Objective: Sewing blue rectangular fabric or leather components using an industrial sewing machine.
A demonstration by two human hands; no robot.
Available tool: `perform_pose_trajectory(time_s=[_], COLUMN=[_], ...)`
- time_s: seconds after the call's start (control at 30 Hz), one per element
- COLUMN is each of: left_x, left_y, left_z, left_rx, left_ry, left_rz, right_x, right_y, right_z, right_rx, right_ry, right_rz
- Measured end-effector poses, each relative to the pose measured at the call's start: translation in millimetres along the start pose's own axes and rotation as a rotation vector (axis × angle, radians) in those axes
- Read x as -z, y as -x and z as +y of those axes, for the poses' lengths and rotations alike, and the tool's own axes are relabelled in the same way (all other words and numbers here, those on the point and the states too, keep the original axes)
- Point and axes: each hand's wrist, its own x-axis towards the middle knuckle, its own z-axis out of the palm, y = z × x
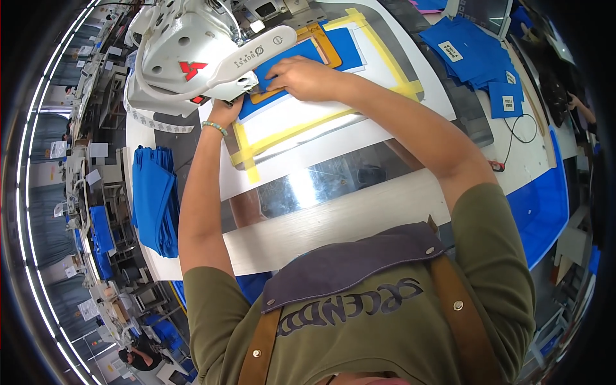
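A white sewing machine head stands at the upper left over the work. Beneath it lies a blue fabric piece with an orange-yellow template frame on top. My right hand rests on the blue fabric inside the frame, fingers stretched out and pressing down. At the fabric's near left corner is my left hand, a beaded bracelet on its wrist. The machine head hides most of its fingers. Fabric and frame lie on a white sheet edged with yellow tape.
Folded blue fabric pieces are stacked on the table's left side. More blue pieces with white labels pile up at the far right. Near them lie small red-handled snips and a thin black cord. A blue bin stands beyond the right edge.
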Motion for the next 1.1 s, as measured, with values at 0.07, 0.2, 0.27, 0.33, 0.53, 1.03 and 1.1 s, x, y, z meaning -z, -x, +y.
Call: perform_pose_trajectory(time_s=[0.07, 0.2, 0.27, 0.33, 0.53, 1.03, 1.1], left_x=[0, -4, -4, -4, -10, 13, 14], left_y=[1, 3, 2, 3, 8, 76, 81], left_z=[0, 4, 6, 8, 27, 79, 85], left_rx=[0.013, 0.022, 0.046, 0.098, -0.014, -0.140, -0.111], left_ry=[-0.017, 0.026, 0.018, 0.067, 0.205, 0.148, 0.110], left_rz=[-0.008, 0.026, 0.022, 0.050, 0.178, 0.202, 0.172], right_x=[2, 7, 7, 4, -4, 20, 22], right_y=[0, -1, -4, -8, -12, 15, 19], right_z=[-1, -1, 0, -1, -2, -32, -36], right_rx=[-0.018, -0.080, -0.094, -0.130, -0.057, 0.000, 0.020], right_ry=[-0.029, -0.054, -0.049, -0.041, 0.120, 0.022, 0.007], right_rz=[-0.027, -0.081, -0.087, -0.110, -0.002, -0.159, -0.141])
